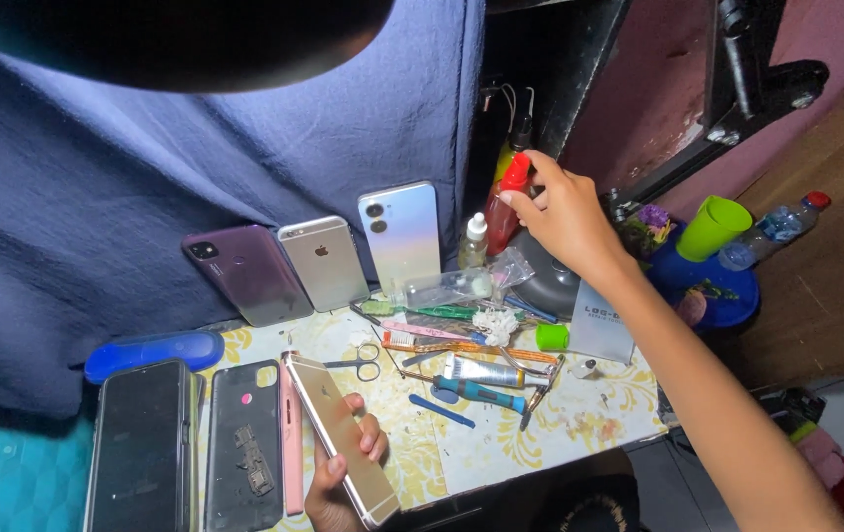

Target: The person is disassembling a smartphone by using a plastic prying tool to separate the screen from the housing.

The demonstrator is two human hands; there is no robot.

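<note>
My left hand grips a gold smartphone on edge at the near side of the small table, back cover facing up. My right hand reaches to the back of the table, fingers closed on the red top of a red spray bottle. A small white dropper bottle stands just left of that bottle. Between my hands lie scissors, a glue tube, a blue screwdriver, and several thin tools.
Three phones lean against a blue cloth at the back. Two dark phones and a blue case lie at the left. A green cup, a blue dish and a plastic bottle stand at the right.
</note>
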